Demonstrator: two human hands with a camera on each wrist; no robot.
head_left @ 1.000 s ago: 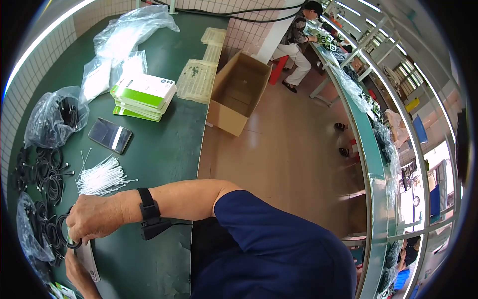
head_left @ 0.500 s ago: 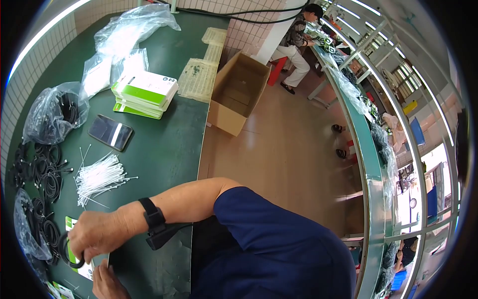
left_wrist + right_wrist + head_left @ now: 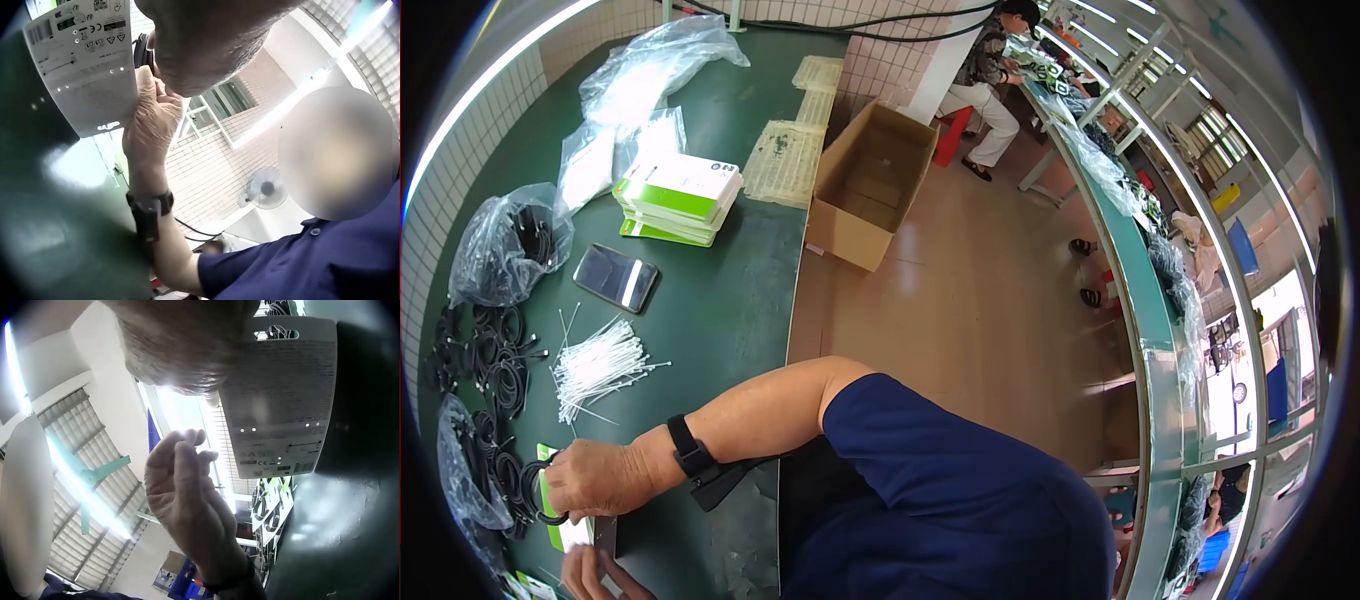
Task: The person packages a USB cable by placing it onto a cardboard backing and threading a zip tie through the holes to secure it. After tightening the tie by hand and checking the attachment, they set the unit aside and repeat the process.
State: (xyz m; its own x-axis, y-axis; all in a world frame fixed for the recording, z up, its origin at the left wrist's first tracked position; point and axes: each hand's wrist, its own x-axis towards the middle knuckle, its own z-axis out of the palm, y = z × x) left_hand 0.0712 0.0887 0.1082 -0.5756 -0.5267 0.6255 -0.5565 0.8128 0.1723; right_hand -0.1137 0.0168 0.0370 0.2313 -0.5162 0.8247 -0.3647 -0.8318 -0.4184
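Note:
My right hand point(image 3: 600, 478) grips a coiled black cable point(image 3: 530, 488) against a green-and-white packaging card point(image 3: 578, 538). From below, the left wrist view shows this hand's thumb and fingers by the edge of the card point(image 3: 94, 81), whose printed back has a hang slot and small holes. My left hand point(image 3: 595, 577) is just nearer the bottom of the head view, beside the card's lower end. The right wrist view shows the left hand point(image 3: 190, 500) apart from the card, fingers bent loosely. White cable ties point(image 3: 603, 362) lie in a pile above the right hand.
Coiled black cables point(image 3: 500, 365) line the table's left side, with a plastic bag of cables point(image 3: 495, 255). A phone point(image 3: 615, 278) and a stack of green-and-white cards point(image 3: 675, 200) lie farther up. A cardboard box point(image 3: 870, 180) stands beyond the table edge.
The right hand and cable have shifted down the head view, and more of the card shows. The left hand has come off the card's lower edge and moved toward the right.

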